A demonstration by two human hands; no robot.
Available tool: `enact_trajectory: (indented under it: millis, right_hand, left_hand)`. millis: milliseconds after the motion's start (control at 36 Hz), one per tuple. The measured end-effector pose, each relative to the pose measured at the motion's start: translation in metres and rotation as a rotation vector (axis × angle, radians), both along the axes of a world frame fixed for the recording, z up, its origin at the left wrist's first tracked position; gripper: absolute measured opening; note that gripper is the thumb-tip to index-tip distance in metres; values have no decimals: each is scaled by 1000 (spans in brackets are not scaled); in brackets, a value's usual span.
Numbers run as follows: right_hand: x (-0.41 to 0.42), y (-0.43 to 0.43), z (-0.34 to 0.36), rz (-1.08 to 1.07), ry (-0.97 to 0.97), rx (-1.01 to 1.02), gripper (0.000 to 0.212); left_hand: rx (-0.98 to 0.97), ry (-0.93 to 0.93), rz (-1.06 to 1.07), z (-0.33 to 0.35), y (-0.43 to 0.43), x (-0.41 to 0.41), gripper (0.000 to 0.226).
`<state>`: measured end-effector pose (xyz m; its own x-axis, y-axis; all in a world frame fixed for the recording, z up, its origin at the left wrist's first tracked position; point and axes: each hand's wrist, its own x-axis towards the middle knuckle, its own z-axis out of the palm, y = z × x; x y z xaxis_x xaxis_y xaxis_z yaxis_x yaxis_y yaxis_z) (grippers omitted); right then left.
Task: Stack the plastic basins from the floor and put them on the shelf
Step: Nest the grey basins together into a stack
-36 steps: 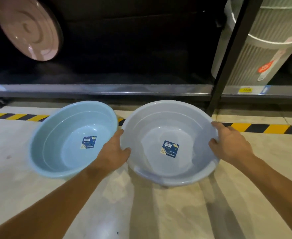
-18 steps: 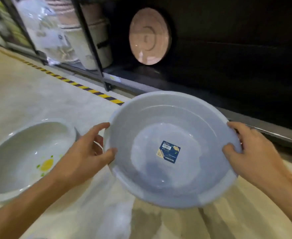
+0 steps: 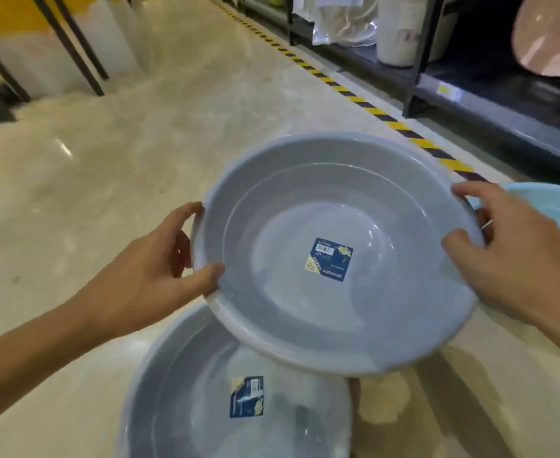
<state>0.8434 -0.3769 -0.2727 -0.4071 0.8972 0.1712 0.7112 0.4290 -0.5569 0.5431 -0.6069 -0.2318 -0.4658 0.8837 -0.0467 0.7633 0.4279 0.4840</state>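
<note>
I hold a grey plastic basin (image 3: 305, 206) with a blue label in the air, tilted a little. My left hand (image 3: 153, 262) grips its left rim and my right hand (image 3: 516, 256) grips its right rim. Below it on the floor sits a second grey basin (image 3: 186, 401) with the same kind of label; the held basin overlaps its far right edge from above. A light blue basin (image 3: 556, 209) shows at the right edge, behind my right hand. The dark shelf (image 3: 509, 110) runs along the right.
A pink basin (image 3: 549, 38) leans on the shelf at top right. White bins and bagged goods (image 3: 394, 31) stand further along the shelf. Yellow-black tape (image 3: 400, 127) marks the floor before it. Black rack legs (image 3: 70, 47) stand at top left.
I have carried the grey basin leftward, away from the shelf. My view turned left with it, and the second grey basin now lies directly beneath the held one.
</note>
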Motion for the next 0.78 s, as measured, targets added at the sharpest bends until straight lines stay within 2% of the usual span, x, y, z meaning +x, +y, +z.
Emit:
enact_trajectory:
  millis: [222, 389, 584, 778]
  right_hand:
    - [-31, -65, -33, 119, -49, -5, 54]
    - [-33, -107, -51, 116, -82, -13, 55]
    - [-32, -155, -51, 134, -130, -27, 60]
    - [-36, -181, -48, 145, -88, -16, 59]
  left_hand:
    - [20, -15, 106, -48, -92, -10, 100]
    - [15, -62, 117, -75, -130, -11, 98]
    - [-11, -83, 127, -80, -174, -7, 95]
    - [3, -114, 144, -80, -207, -11, 99]
